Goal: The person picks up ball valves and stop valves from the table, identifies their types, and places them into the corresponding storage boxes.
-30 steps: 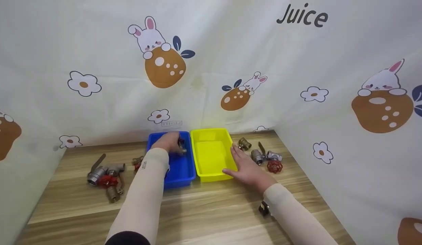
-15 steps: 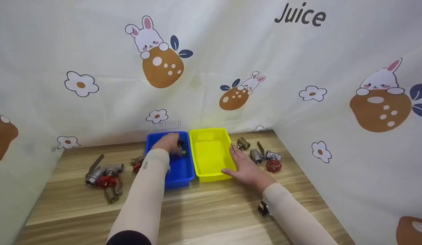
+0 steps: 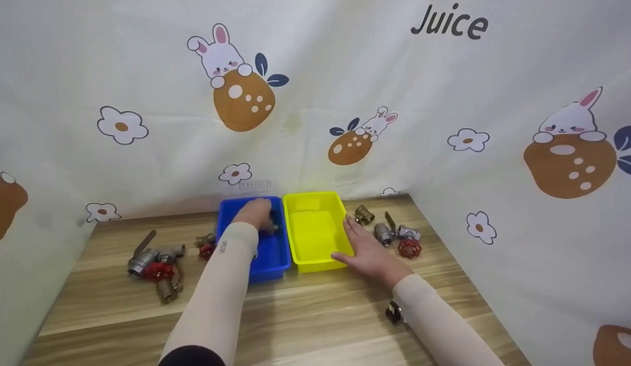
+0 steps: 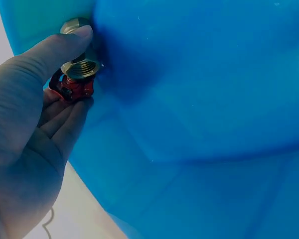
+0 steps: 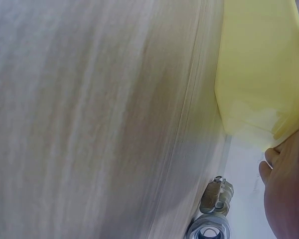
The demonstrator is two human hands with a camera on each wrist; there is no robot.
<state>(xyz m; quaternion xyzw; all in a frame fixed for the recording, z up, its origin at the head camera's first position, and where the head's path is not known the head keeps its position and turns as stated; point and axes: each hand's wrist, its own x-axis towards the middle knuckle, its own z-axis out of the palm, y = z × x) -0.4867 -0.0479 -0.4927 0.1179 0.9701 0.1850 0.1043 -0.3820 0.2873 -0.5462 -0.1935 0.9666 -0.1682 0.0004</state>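
Observation:
Inside the blue bin [image 3: 269, 262], my left hand [image 3: 254, 212] holds a small brass valve [image 4: 83, 69] with a red handwheel [image 4: 70, 89]. In the left wrist view the thumb presses on the brass body and the fingers curl under the wheel, close to the bin's wall. Just right of it stands the yellow bin [image 3: 315, 265]. My right hand [image 3: 368, 254] rests against that bin's right side, fingers straight along the rim and thumb over the near corner.
A pile of metal valves [image 3: 157, 264] lies left of the bins, with a smaller red-wheeled valve [image 3: 206, 246] beside the blue one. Right of the yellow bin are a brass fitting [image 3: 364, 214], a lever valve [image 3: 384, 234] and a red-handled valve [image 3: 409, 247]. A printed curtain [image 3: 305, 142] stands behind.
My left hand and forearm have shifted slightly right, and the hand now covers more of the valve in the head view. The right hand stays in place at the yellow bin.

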